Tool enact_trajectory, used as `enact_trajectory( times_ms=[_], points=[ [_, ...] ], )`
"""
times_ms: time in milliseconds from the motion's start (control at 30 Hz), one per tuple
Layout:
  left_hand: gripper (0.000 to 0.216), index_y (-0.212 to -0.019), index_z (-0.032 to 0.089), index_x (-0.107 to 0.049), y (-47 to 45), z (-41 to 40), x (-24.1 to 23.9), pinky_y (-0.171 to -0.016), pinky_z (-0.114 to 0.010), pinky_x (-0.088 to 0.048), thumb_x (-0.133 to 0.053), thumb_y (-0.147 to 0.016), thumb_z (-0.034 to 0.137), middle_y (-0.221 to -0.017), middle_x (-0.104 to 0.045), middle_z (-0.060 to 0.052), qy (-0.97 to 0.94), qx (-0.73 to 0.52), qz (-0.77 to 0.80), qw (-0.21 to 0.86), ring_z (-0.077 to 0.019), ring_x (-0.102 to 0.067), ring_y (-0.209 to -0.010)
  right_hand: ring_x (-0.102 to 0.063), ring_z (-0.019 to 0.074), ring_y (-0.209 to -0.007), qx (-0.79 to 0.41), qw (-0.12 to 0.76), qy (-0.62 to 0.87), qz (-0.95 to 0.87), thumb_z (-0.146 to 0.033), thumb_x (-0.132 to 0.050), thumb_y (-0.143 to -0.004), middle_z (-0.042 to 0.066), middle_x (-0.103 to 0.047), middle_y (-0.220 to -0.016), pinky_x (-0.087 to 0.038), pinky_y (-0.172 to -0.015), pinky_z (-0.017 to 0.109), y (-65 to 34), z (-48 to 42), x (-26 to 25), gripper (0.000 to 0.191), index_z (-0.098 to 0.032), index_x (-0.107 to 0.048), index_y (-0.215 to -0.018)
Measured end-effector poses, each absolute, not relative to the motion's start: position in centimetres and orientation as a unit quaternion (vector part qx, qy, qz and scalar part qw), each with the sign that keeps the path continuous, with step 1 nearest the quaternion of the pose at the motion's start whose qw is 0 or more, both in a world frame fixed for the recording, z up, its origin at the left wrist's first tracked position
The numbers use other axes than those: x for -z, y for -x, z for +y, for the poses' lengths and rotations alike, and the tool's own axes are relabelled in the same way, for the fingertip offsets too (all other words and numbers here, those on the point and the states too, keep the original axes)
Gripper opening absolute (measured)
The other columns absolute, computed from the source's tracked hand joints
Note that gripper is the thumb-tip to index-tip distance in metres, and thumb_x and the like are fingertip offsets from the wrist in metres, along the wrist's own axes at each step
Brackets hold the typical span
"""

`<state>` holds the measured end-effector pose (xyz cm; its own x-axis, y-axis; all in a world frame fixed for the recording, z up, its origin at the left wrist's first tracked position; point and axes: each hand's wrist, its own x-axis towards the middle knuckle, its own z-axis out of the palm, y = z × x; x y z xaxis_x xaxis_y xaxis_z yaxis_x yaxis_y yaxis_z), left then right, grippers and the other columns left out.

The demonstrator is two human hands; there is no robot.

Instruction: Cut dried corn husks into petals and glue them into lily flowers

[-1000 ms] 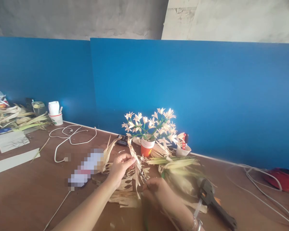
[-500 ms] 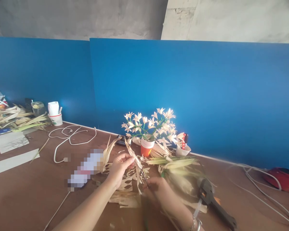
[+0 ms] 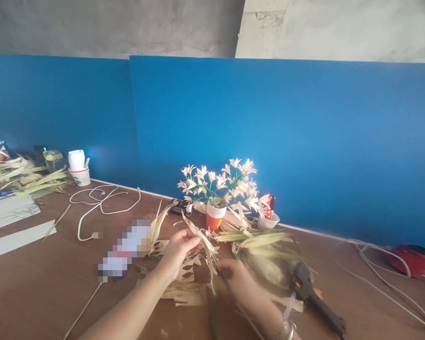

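My left hand (image 3: 180,248) pinches a strip of dried corn husk (image 3: 203,238) between thumb and fingers, its pointed end up. My right hand (image 3: 235,276), blurred, is closed on what look like scissors (image 3: 216,269); only a slim dark blade shows beside the lower end of the strip, and the handles are hidden. Beneath the hands lie cut husk pieces (image 3: 186,290), several with pointed, petal-like edges. Behind them, husk flowers (image 3: 233,182) on green stems stand in a stack of orange and white paper cups (image 3: 216,217).
A black glue gun (image 3: 313,295) lies right of my right hand, near a pile of corn husks (image 3: 264,259). White cables (image 3: 101,203) and a pixelated object (image 3: 125,250) are on the left. A small white cup (image 3: 268,221) stands by the blue partition (image 3: 269,141).
The lower part of the husk strip has swung slightly right, and my left hand has moved a little right and down. Both hands keep their hold.
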<state>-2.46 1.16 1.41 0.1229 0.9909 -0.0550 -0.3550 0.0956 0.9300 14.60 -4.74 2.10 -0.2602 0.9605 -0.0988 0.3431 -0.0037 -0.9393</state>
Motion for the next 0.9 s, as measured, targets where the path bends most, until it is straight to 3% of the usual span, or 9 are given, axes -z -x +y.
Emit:
enact_trajectory(
  times_ms=[233, 367, 633, 900],
  points=[
    [0.022, -0.065, 0.016, -0.064, 2.3, 1.0, -1.2, -0.062, -0.027, -0.047, -0.078, -0.058, 0.031, -0.061, -0.064, 0.000, -0.407, -0.527, 0.387, 0.638, -0.0147, -0.061, -0.061, -0.038, 0.0066, -0.044, -0.497, 0.344, 0.522, -0.602, -0.019, -0.055, -0.061, -0.005, -0.047, -0.046, -0.030, -0.043, 0.019, -14.8, -4.5, -1.2, 0.008, -0.016, -0.053, -0.054],
    [0.020, -0.065, 0.016, -0.065, 2.2, 0.7, -1.6, -0.061, -0.025, -0.046, -0.078, -0.058, 0.029, -0.061, -0.065, 0.000, -0.411, -0.522, 0.389, 0.638, -0.0138, -0.060, -0.060, -0.037, 0.0062, -0.042, -0.517, 0.352, 0.525, -0.577, -0.020, -0.056, -0.060, -0.005, -0.047, -0.047, -0.029, -0.041, 0.019, -14.7, -4.4, -0.9, 0.005, -0.016, -0.057, -0.059],
    [0.018, -0.067, 0.015, -0.066, 1.8, 0.3, -1.6, -0.061, -0.024, -0.046, -0.077, -0.059, 0.027, -0.063, -0.069, -0.001, -0.408, -0.508, 0.387, 0.652, -0.0128, -0.060, -0.060, -0.047, 0.0115, -0.053, -0.508, 0.375, 0.510, -0.584, -0.022, -0.063, -0.059, -0.004, -0.049, -0.050, -0.040, -0.050, 0.022, -14.4, -4.3, -1.6, 0.010, -0.015, -0.063, -0.066],
    [0.018, -0.068, 0.015, -0.065, 1.8, 0.2, -1.5, -0.061, -0.024, -0.046, -0.077, -0.061, 0.027, -0.063, -0.067, 0.000, -0.402, -0.512, 0.385, 0.654, -0.0129, -0.060, -0.061, -0.051, 0.0138, -0.059, -0.459, 0.358, 0.531, -0.616, -0.035, -0.068, -0.065, -0.003, -0.050, -0.051, -0.042, -0.052, 0.022, -14.2, -4.5, -2.3, 0.022, -0.014, -0.062, -0.064]
  ],
)
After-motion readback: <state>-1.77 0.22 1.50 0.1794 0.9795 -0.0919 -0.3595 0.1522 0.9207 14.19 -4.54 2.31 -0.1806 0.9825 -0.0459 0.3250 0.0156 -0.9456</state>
